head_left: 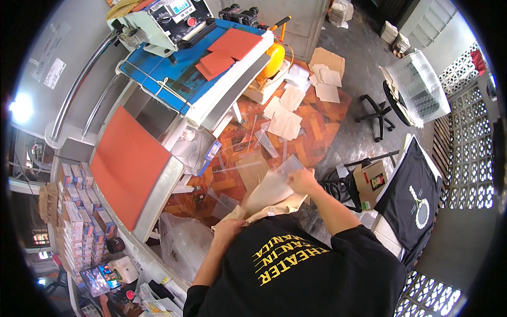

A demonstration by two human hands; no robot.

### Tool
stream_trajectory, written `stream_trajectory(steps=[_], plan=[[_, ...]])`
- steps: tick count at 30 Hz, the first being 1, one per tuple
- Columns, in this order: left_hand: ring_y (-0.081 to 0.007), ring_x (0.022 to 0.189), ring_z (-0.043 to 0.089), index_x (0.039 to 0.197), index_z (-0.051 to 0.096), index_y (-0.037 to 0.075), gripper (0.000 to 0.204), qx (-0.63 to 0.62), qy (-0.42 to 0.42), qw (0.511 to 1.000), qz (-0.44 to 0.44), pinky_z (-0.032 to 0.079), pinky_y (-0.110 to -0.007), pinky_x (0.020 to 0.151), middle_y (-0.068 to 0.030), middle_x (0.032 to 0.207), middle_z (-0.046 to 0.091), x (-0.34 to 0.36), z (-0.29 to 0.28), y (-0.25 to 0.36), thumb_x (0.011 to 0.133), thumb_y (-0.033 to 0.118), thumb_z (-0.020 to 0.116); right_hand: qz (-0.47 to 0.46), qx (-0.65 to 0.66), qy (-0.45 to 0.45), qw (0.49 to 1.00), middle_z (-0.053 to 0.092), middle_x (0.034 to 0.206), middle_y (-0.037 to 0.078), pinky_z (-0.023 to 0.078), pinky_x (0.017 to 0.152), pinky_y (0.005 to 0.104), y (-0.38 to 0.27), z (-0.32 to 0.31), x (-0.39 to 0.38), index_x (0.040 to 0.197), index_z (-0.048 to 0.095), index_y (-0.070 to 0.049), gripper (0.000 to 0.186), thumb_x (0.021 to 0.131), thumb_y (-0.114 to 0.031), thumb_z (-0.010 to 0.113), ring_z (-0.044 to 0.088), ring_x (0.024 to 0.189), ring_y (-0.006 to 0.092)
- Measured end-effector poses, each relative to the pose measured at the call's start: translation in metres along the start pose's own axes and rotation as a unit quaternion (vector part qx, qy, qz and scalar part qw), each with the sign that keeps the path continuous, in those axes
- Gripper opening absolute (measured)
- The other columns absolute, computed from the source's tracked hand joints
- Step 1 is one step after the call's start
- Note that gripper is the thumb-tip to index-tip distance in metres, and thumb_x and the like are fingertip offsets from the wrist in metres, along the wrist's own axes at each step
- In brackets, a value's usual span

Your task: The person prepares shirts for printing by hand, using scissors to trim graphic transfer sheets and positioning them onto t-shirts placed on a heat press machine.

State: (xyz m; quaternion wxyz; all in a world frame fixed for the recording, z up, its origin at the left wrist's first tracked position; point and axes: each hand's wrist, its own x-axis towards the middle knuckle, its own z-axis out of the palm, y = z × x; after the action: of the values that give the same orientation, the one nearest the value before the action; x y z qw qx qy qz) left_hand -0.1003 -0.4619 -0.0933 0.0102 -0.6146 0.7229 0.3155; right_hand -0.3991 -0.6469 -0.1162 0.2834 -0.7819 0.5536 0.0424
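My left hand [231,228] is closed on the edge of a cream cloth piece [285,205], which has a small white tag and lies close against my body. A pale translucent sheet [264,191] rises out of the cloth's open edge, partly inside it. At its upper right corner my right hand [302,182] is closed, fingers curled over the sheet. The part of the sheet within the cloth is hidden. Below them on the floor lie brown paper pieces [285,124] and clear plastic scraps [268,143].
A heat press [182,24] stands at the upper left on a blue-topped table [150,71] with orange pads [235,45]. Nearer is a board with an orange sheet [129,164]. Stacked small boxes [79,211] stand left. A black printed shirt [409,203] drapes at right, beyond a carton [369,182].
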Motion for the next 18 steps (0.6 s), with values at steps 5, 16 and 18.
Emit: stream_trajectory(steps=[5, 16, 18], plan=[[-0.0368, 0.085, 0.069, 0.101, 0.071, 0.021, 0.018, -0.068, 0.013, 0.997, -0.022, 0.054, -0.045, 0.072, -0.0147, 0.091, 0.071, 0.006, 0.007, -0.009, 0.088, 0.03, 0.063, 0.329, 0.324, 0.266, 0.847, 0.073, 0.095, 0.017, 0.056, 0.075, 0.048, 0.122, 0.03, 0.051, 0.098, 0.075, -0.007, 0.027, 0.089, -0.03, 0.065, 0.072, 0.088, 0.0356], [-0.0327, 0.086, 0.07, 0.099, 0.075, 0.011, 0.015, -0.261, 0.275, 0.925, -0.026, 0.056, -0.039, 0.074, -0.0164, 0.093, 0.071, -0.041, -0.054, -0.018, 0.086, 0.015, 0.067, -0.383, 0.061, -0.204, 0.899, 0.055, 0.138, 0.014, 0.044, 0.101, 0.0375, -0.088, 0.139, 0.045, 0.133, 0.057, -0.001, 0.063, 0.084, -0.038, 0.074, 0.056, 0.12, 0.0238], [-0.0305, 0.083, 0.07, 0.097, 0.073, 0.004, 0.014, -0.261, 0.34, 0.897, -0.103, 0.055, -0.037, 0.073, -0.0138, 0.091, 0.073, -0.075, -0.085, -0.029, 0.086, 0.012, 0.069, -0.351, 0.093, -0.339, 0.868, 0.058, 0.133, 0.012, 0.043, 0.101, 0.0349, -0.124, 0.151, 0.048, 0.128, 0.06, -0.001, 0.055, 0.091, -0.04, 0.068, 0.056, 0.117, 0.0214]])
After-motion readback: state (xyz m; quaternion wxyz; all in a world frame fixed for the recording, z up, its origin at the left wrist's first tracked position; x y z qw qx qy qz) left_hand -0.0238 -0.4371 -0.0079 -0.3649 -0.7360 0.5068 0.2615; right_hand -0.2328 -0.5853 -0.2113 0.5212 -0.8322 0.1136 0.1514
